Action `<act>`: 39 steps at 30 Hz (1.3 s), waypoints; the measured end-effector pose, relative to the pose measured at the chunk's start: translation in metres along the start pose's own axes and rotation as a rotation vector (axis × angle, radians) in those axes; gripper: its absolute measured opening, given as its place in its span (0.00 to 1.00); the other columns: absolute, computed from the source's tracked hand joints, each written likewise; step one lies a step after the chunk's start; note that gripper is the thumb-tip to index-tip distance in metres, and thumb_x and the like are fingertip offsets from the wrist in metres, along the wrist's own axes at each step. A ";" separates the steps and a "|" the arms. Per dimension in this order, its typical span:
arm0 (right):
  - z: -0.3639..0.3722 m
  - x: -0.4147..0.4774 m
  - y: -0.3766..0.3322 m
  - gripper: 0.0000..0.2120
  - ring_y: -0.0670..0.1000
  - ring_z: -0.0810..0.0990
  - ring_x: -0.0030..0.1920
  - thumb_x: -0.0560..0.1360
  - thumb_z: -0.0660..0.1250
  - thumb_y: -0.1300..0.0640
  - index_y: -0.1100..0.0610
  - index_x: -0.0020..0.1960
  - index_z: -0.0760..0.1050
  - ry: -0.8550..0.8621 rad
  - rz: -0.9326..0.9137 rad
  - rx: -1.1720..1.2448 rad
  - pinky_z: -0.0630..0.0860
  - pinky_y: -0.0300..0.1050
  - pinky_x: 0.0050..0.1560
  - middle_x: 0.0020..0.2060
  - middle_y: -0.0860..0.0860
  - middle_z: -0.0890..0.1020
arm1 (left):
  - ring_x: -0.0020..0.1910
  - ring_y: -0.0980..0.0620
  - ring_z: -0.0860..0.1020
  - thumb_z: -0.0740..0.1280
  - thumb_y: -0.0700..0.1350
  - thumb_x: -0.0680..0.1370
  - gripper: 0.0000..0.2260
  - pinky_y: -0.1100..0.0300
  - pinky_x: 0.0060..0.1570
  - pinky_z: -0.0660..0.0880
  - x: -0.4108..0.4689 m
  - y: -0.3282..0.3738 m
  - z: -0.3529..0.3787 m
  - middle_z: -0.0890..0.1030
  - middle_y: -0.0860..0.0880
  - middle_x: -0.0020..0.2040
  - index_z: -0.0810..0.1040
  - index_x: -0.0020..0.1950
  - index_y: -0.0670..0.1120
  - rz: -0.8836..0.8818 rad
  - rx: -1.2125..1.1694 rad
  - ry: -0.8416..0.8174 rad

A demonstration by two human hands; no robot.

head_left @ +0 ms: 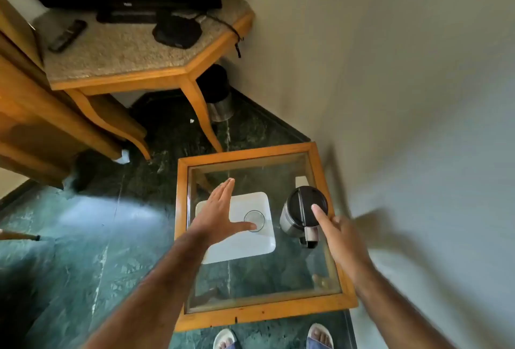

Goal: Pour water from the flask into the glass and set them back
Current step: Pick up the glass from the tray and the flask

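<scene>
A: Poured yet?
B: Doubt it. Left hand [220, 216] spread, thumb at the glass [254, 220] on its white tray [259, 248]; right hand [338, 233] loosely open, forefinger over the flask [302, 213] lid. Everything's left.

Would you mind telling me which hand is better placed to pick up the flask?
The right hand: its fingers already reach over the flask lid, beside the handle. The left hand is spread open over the glass on the white tray.

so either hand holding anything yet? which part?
Nothing held. Left hand is open above the glass; right hand is open, index finger over the flask lid.
</scene>
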State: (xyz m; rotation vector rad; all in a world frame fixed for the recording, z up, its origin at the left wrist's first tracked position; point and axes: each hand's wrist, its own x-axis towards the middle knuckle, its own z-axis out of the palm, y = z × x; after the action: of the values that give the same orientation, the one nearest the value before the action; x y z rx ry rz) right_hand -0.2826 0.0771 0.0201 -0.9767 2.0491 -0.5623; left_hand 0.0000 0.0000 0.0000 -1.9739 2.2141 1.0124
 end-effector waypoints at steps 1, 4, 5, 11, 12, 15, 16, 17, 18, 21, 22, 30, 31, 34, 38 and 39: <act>0.011 0.006 0.011 0.42 0.46 0.76 0.30 0.61 0.56 0.11 0.53 0.32 0.71 -0.043 0.053 0.053 0.71 0.46 0.37 0.24 0.40 0.75 | 0.83 0.46 0.55 0.75 0.70 0.65 0.57 0.44 0.77 0.60 0.009 -0.009 0.017 0.54 0.50 0.85 0.48 0.84 0.51 -0.030 -0.039 -0.028; 0.037 0.009 0.036 0.41 0.47 0.83 0.48 0.58 0.59 0.11 0.47 0.42 0.86 -0.183 0.180 0.223 0.79 0.51 0.52 0.38 0.43 0.87 | 0.79 0.44 0.62 0.81 0.61 0.66 0.54 0.44 0.76 0.63 0.025 -0.026 0.058 0.61 0.49 0.82 0.53 0.83 0.50 -0.077 -0.086 -0.099; 0.044 0.007 0.040 0.38 0.46 0.82 0.54 0.59 0.59 0.12 0.41 0.44 0.87 -0.224 0.212 0.296 0.79 0.56 0.60 0.44 0.40 0.88 | 0.79 0.44 0.64 0.81 0.59 0.66 0.53 0.44 0.75 0.64 0.029 -0.032 0.074 0.63 0.48 0.82 0.54 0.83 0.49 -0.084 -0.103 -0.103; 0.075 0.009 0.067 0.40 0.48 0.81 0.62 0.72 0.49 0.17 0.48 0.40 0.86 -0.218 0.122 0.561 0.61 0.70 0.75 0.52 0.49 0.88 | 0.76 0.44 0.69 0.82 0.53 0.67 0.50 0.48 0.74 0.66 0.050 -0.049 0.144 0.66 0.49 0.80 0.57 0.82 0.50 -0.169 -0.144 -0.087; 0.080 0.009 0.070 0.38 0.48 0.84 0.55 0.74 0.50 0.19 0.47 0.37 0.84 -0.178 0.092 0.624 0.63 0.71 0.74 0.45 0.50 0.89 | 0.74 0.45 0.71 0.82 0.53 0.67 0.48 0.48 0.73 0.68 0.052 -0.049 0.152 0.69 0.49 0.79 0.60 0.81 0.51 -0.176 -0.163 -0.060; 0.096 0.009 0.070 0.33 0.56 0.80 0.39 0.77 0.51 0.22 0.46 0.40 0.82 -0.054 0.061 0.805 0.69 0.71 0.68 0.31 0.52 0.80 | 0.62 0.50 0.77 0.83 0.50 0.67 0.40 0.53 0.65 0.74 0.056 -0.052 0.166 0.77 0.49 0.70 0.66 0.73 0.53 -0.190 -0.252 0.045; 0.101 0.011 0.070 0.34 0.55 0.77 0.37 0.76 0.51 0.21 0.45 0.41 0.83 -0.018 0.087 0.851 0.69 0.69 0.66 0.29 0.51 0.78 | 0.58 0.52 0.76 0.83 0.50 0.67 0.38 0.55 0.62 0.75 0.058 -0.052 0.169 0.78 0.50 0.68 0.67 0.71 0.54 -0.199 -0.276 0.066; 0.105 0.013 0.069 0.35 0.53 0.76 0.35 0.74 0.52 0.19 0.45 0.41 0.83 0.008 0.114 0.887 0.69 0.66 0.62 0.27 0.51 0.77 | 0.57 0.53 0.76 0.82 0.50 0.67 0.36 0.58 0.59 0.76 0.060 -0.053 0.171 0.78 0.50 0.66 0.66 0.69 0.55 -0.207 -0.295 0.076; 0.109 0.016 0.070 0.35 0.52 0.75 0.32 0.72 0.52 0.18 0.44 0.40 0.83 0.029 0.133 0.910 0.69 0.63 0.58 0.26 0.50 0.75 | 0.56 0.52 0.76 0.82 0.50 0.67 0.35 0.60 0.56 0.76 0.063 -0.052 0.172 0.78 0.51 0.65 0.66 0.68 0.56 -0.210 -0.305 0.073; 0.109 0.022 0.070 0.36 0.47 0.71 0.27 0.68 0.53 0.15 0.44 0.37 0.83 0.070 0.180 0.919 0.69 0.56 0.48 0.25 0.49 0.74 | 0.55 0.52 0.76 0.81 0.50 0.68 0.34 0.59 0.57 0.77 0.066 -0.046 0.172 0.78 0.52 0.64 0.65 0.67 0.57 -0.198 -0.317 0.078; 0.105 0.026 0.070 0.38 0.47 0.70 0.25 0.67 0.53 0.14 0.47 0.35 0.81 0.079 0.199 0.922 0.70 0.51 0.44 0.24 0.48 0.73 | 0.55 0.52 0.76 0.81 0.51 0.68 0.34 0.58 0.58 0.77 0.066 -0.044 0.171 0.78 0.53 0.64 0.65 0.67 0.58 -0.191 -0.323 0.093; 0.040 0.062 0.047 0.37 0.43 0.65 0.22 0.63 0.67 0.18 0.55 0.37 0.79 0.150 0.117 1.030 0.62 0.35 0.23 0.25 0.42 0.71 | 0.58 0.52 0.78 0.80 0.53 0.67 0.32 0.54 0.60 0.81 0.033 -0.033 0.131 0.78 0.57 0.62 0.68 0.66 0.61 -0.130 -0.421 0.222; 0.030 0.061 0.044 0.40 0.43 0.65 0.22 0.61 0.67 0.17 0.58 0.37 0.78 0.152 0.117 0.987 0.62 0.37 0.24 0.24 0.43 0.70 | 0.58 0.53 0.78 0.81 0.53 0.67 0.32 0.55 0.60 0.81 0.027 -0.029 0.120 0.78 0.58 0.62 0.69 0.66 0.61 -0.117 -0.432 0.239; 0.003 0.051 0.030 0.33 0.42 0.68 0.23 0.57 0.68 0.16 0.47 0.28 0.77 0.169 0.071 0.896 0.63 0.44 0.31 0.22 0.42 0.70 | 0.58 0.54 0.79 0.81 0.51 0.67 0.31 0.55 0.60 0.81 0.010 -0.015 0.087 0.79 0.57 0.61 0.71 0.65 0.60 -0.087 -0.480 0.289; -0.040 0.034 -0.004 0.38 0.46 0.74 0.29 0.50 0.72 0.16 0.50 0.35 0.73 0.160 0.035 0.924 0.71 0.41 0.34 0.29 0.47 0.74 | 0.59 0.54 0.80 0.81 0.54 0.66 0.30 0.63 0.57 0.79 -0.021 0.017 0.036 0.80 0.59 0.60 0.72 0.63 0.62 -0.044 -0.523 0.356; -0.050 0.028 -0.012 0.39 0.45 0.69 0.25 0.51 0.72 0.16 0.52 0.34 0.72 0.131 -0.002 0.924 0.67 0.40 0.29 0.26 0.47 0.70 | 0.59 0.55 0.80 0.81 0.55 0.66 0.30 0.65 0.56 0.78 -0.029 0.025 0.026 0.80 0.61 0.60 0.72 0.63 0.63 -0.034 -0.528 0.366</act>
State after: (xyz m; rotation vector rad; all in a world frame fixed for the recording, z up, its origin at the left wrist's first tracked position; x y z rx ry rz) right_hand -0.3288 0.0502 0.0452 -0.3824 1.5836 -1.4259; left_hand -0.0269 0.0378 0.0029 -2.5858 2.2297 1.4568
